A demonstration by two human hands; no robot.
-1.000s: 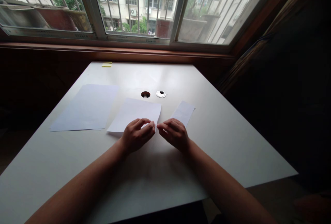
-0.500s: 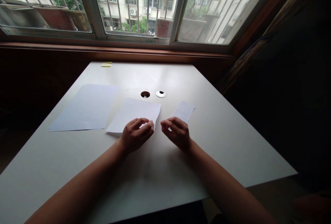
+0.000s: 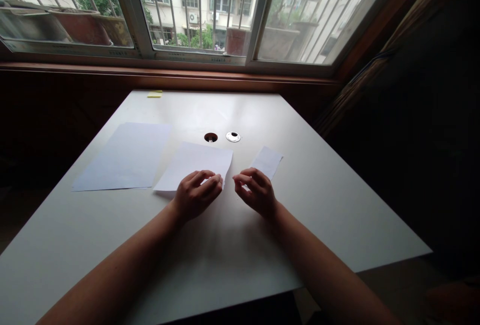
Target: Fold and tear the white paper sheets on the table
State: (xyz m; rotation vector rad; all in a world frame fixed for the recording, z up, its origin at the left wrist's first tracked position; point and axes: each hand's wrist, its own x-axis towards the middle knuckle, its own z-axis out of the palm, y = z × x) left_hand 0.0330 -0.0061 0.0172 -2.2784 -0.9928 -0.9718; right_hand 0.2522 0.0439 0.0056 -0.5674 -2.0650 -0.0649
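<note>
My left hand pinches the near right edge of a white sheet of paper, whose right side curls up a little and looks uneven. Opposite it, my right hand is curled, thumb and fingertips close together. Whatever might be between those fingertips is too small to make out. Behind the right hand lies a narrow white strip of paper, its near end hidden by the fingers. A small gap separates the two hands.
Larger white sheets lie at the left on the white table. Farther back are a round cable hole and its loose cover. Yellow sticky notes sit at the far edge, below the barred window.
My right hand's fingers have lifted and loosened very slightly. The left hand and the sheet have hardly moved. A tiny speck now shows below the right fingertips.
</note>
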